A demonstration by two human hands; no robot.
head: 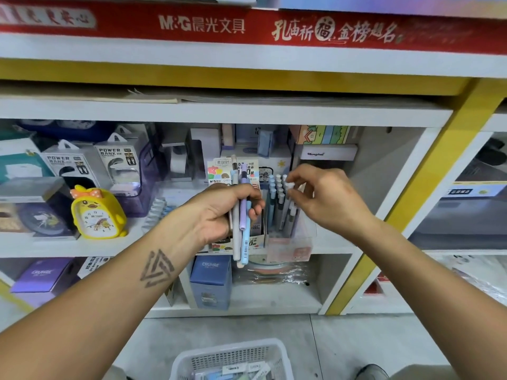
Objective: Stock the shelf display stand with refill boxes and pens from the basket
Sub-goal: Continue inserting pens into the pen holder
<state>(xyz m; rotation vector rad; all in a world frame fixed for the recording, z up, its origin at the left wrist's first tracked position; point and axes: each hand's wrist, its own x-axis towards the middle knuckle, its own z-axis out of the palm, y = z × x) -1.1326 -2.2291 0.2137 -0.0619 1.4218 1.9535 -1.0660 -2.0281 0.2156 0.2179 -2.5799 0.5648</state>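
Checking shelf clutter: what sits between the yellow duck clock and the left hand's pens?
In the head view, a row of pale pens lies on the shelf between them.

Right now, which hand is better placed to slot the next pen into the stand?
Right. The right hand is already at the stand, its fingers on the pen tops there. The left hand is busy gripping the bundle of pens, so it serves as the supply.

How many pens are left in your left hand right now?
3 that I can see: a grey pen, a purple pen and a light blue pen, side by side in the left hand. Another may be hidden behind them.
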